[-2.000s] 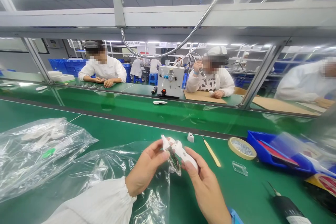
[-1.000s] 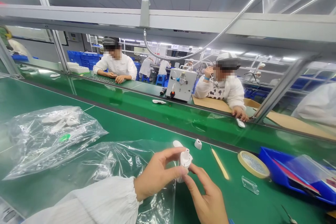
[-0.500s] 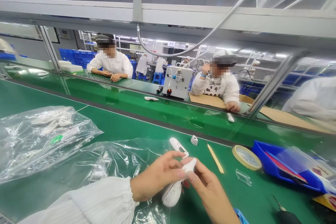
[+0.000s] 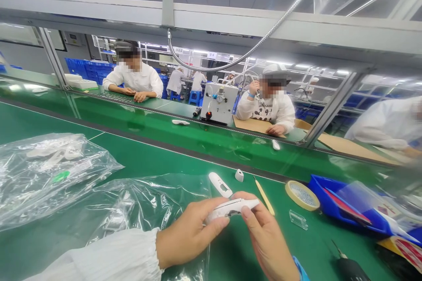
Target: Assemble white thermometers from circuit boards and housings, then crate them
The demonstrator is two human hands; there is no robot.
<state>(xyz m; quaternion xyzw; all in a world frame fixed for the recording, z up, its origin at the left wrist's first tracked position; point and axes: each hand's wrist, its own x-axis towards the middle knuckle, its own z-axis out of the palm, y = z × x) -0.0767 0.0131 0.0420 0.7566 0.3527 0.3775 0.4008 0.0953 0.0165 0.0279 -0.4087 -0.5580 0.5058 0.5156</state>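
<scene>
Between my two hands is a white handheld plastic device housing, lying nearly level, its narrow tip pointing right. A dark seam runs along its side. My left hand grips the rounded end with thumb and fingers. Near the tip, my right hand pinches the housing, its thumb on the near side and fingers behind. Just beyond my fingers lie a white shell cover with an opening and a small white cap. A yellow-handled tool rests right of them.
Clear plastic bags with white parts cover the left side. To the right are a tape roll, a clear plastic piece, a blue bin and a black-handled screwdriver. Co-workers sit across the green conveyor belt.
The housing has turned from a steep slant to nearly level, its tip swinging right. My left hand has shifted onto its rounded end. The view has moved slightly right.
</scene>
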